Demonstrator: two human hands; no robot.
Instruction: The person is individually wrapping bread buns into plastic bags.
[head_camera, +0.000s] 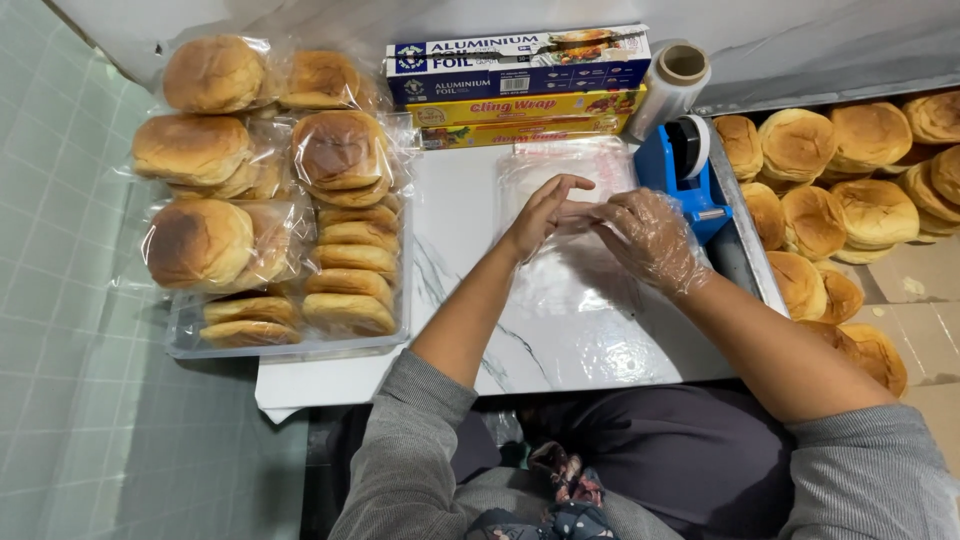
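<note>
My left hand is bare, with its fingers stretched toward the right. It touches the fingertips of my right hand, which wears a thin clear plastic glove. Both hands hover over a sheet of clear plastic film spread on a white marble-patterned board. The left fingers seem to pinch the glove or the film at the right fingertips; I cannot tell which. A blue tape dispenser stands just right of my right hand.
Wrapped buns fill a clear tray on the left. Unwrapped buns lie piled at the right. A blue foil box, yellow wrap boxes and a film roll stand at the back.
</note>
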